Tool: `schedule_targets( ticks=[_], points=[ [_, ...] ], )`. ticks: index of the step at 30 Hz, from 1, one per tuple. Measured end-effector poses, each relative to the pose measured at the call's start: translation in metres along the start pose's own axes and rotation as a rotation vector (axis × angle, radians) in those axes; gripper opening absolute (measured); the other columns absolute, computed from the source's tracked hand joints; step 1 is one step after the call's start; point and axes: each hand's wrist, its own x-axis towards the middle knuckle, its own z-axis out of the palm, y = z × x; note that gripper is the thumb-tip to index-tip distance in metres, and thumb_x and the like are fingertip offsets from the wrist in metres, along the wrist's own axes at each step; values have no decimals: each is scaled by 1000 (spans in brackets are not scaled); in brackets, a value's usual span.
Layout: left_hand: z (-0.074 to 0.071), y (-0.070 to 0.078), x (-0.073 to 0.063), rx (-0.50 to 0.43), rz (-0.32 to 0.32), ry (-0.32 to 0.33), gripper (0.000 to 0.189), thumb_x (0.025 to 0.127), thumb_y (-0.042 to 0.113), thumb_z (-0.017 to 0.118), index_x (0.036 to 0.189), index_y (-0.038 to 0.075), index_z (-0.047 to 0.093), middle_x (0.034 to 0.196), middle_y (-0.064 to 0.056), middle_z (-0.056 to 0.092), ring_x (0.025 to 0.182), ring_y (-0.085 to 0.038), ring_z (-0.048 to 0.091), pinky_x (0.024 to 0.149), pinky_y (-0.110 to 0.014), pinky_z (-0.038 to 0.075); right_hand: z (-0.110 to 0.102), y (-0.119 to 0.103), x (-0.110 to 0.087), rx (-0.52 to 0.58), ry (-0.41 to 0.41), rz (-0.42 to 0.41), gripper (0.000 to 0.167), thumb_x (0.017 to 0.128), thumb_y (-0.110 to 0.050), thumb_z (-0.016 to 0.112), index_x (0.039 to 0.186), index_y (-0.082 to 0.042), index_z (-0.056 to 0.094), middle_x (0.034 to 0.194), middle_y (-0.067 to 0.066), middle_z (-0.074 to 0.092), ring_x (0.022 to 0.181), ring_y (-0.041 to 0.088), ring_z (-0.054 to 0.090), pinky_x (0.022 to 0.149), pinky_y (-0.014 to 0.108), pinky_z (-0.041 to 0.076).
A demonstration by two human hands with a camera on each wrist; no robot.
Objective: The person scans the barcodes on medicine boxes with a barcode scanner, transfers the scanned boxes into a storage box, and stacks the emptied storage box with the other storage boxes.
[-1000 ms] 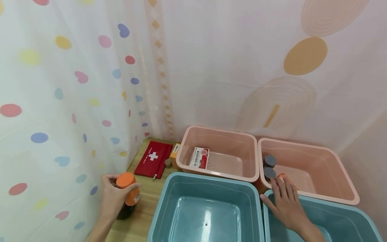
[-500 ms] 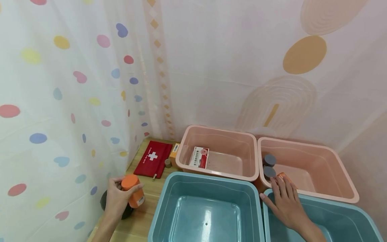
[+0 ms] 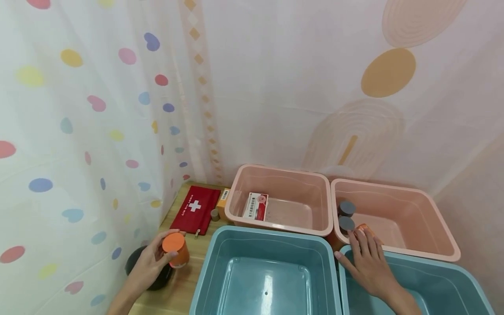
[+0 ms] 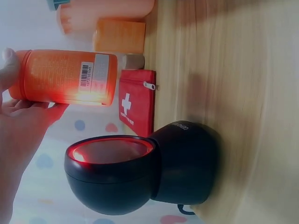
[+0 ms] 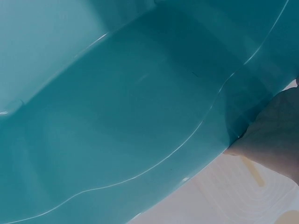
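Note:
My left hand point(image 3: 149, 261) grips an orange bottle with an orange lid point(image 3: 179, 253), thumb and fingers round its upper part. In the left wrist view the bottle point(image 4: 65, 77) is held off the table, its white barcode label showing and red light falling along one side. Close by stands a black tabletop barcode scanner point(image 4: 187, 168) with a red-lit window; the head view shows it partly behind my left hand. My right hand point(image 3: 372, 269) rests with fingers extended over the adjoining rims of the right blue bin point(image 3: 441, 264) and the right pink bin point(image 3: 437, 214).
A red first-aid pouch point(image 3: 197, 208), a small brown-capped item point(image 3: 214, 214) and a yellow box point(image 3: 222, 201) lie behind the bottle. The left pink bin point(image 3: 283, 171) contains a red-and-white box point(image 3: 256, 206). Grey-capped bottles point(image 3: 346, 208) stand in the right pink bin. Another blue bin point(image 3: 271, 235) sits in front.
My left hand has shifted the orange bottle rightward from the scanner and turned it, so its white label no longer shows in the head view. More of the scanner shows. My right hand stays put.

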Motion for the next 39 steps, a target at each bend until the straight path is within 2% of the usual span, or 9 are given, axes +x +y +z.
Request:
schedule_targets(
  ticks=[4, 8, 11, 13, 19, 25, 29, 33, 39],
  points=[
    [-1, 4, 1, 110, -183, 52, 65, 99, 11, 81, 152, -4, 48, 147, -28, 63, 125, -10, 67, 99, -7, 51, 0, -1, 1, 5, -7, -4, 85, 113, -53, 56, 162, 13, 37, 169, 39, 32, 157, 64, 20, 124, 80, 19],
    [3, 10, 3, 154, -420, 147, 84, 93, 26, 91, 149, -6, 38, 153, -34, 54, 139, -44, 59, 116, -36, 51, 2, -1, 0, 5, -6, -5, 85, 112, -53, 57, 162, 12, 38, 168, 39, 34, 157, 64, 20, 124, 80, 19],
    [7, 13, 4, 151, -475, 229, 90, 89, 28, 95, 145, -7, 34, 151, -34, 51, 140, -48, 56, 120, -57, 45, 2, -1, 0, 4, -6, -4, 85, 112, -53, 57, 162, 12, 38, 168, 39, 34, 157, 65, 20, 124, 80, 18],
    [9, 14, 3, 173, -468, 266, 90, 87, 27, 97, 141, -7, 34, 147, -33, 53, 137, -48, 58, 117, -56, 51, 2, -1, -1, 8, -7, -3, 85, 112, -54, 57, 163, 12, 37, 168, 39, 33, 158, 65, 20, 124, 80, 18],
    [12, 12, 3, 112, -440, 295, 84, 91, 16, 92, 146, -7, 32, 150, -32, 52, 140, -47, 57, 90, 2, 45, 5, 0, -1, 22, 10, -7, 85, 111, -54, 58, 162, 12, 39, 167, 39, 34, 156, 65, 22, 123, 81, 19],
    [4, 29, 16, 36, -356, 208, 79, 106, 17, 75, 166, -3, 28, 170, -30, 38, 159, -47, 39, 122, -35, 34, 9, -1, 0, 31, 19, -13, 86, 110, -54, 60, 161, 12, 41, 167, 40, 35, 156, 65, 22, 123, 81, 19],
    [8, 61, 32, -51, -220, 144, 73, 109, 20, 71, 167, 2, 32, 171, -26, 41, 157, -39, 44, 116, -13, 39, 10, -1, 1, 22, 8, -4, 85, 111, -54, 59, 162, 11, 40, 167, 39, 34, 157, 65, 22, 124, 81, 19],
    [32, 99, 47, -124, -26, 90, 64, 105, 7, 73, 160, 0, 42, 160, -26, 55, 134, -7, 63, 106, -6, 45, 7, 1, 2, 29, -14, 4, 87, 111, -54, 59, 162, 12, 38, 168, 39, 32, 157, 65, 20, 124, 81, 17],
    [69, 143, 78, -172, 38, -34, 65, 96, 2, 82, 154, 0, 50, 148, -22, 66, 133, -33, 68, 110, -24, 54, 5, 5, 1, 31, 11, -4, 86, 111, -54, 60, 162, 12, 38, 168, 39, 33, 157, 64, 21, 123, 81, 18]
  ],
)
